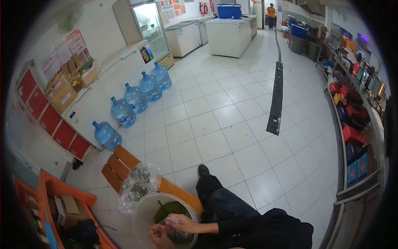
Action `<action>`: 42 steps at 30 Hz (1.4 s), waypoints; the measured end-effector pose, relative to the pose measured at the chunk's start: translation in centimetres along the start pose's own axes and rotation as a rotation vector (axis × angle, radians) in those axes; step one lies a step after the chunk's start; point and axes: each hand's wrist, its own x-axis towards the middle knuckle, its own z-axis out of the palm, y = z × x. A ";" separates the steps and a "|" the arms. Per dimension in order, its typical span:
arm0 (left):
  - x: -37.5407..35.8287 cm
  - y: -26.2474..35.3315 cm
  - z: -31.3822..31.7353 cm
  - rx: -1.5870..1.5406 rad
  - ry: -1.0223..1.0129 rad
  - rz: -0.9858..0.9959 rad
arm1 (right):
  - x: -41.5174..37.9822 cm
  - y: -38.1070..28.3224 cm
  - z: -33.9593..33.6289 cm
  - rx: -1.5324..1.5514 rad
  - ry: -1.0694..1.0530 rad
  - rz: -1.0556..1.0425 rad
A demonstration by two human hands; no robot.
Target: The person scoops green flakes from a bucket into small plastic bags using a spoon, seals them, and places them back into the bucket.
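Over a whitish bucket (143, 206) at the bottom of the view, my two hands are close together. My right hand (184, 224) is closed, with thin clear plastic (172, 220) showing at its fingers. My left hand (159, 236) has its fingers pinched just beside that plastic; what they grip is too small to make out. Inside the bucket lies a dark green mass (169, 208), partly hidden by my hands. A clear plastic bag (143, 176) with some green material in it rests on the wooden bench (176, 189), against the bucket's far side.
Several blue water jugs (123, 112) line the left wall. An orange shelf unit (68, 186) stands at lower left, and a loaded shelf (352, 124) runs along the right. A dark strip (276, 99) lies on the tiles. Beyond white chest freezers (229, 37) stands a person (271, 15).
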 end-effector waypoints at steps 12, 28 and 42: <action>-1.5 -2.0 -1.3 -0.246 0.064 -0.035 | 2.9 -4.6 0.7 -0.270 -0.039 -0.019; 0.2 -2.5 -5.2 -0.381 0.708 0.209 | 2.5 -0.9 -1.3 -0.174 0.179 -0.165; -2.6 1.0 -2.9 0.038 0.357 0.035 | 2.1 -3.5 2.5 -0.888 -0.201 -0.102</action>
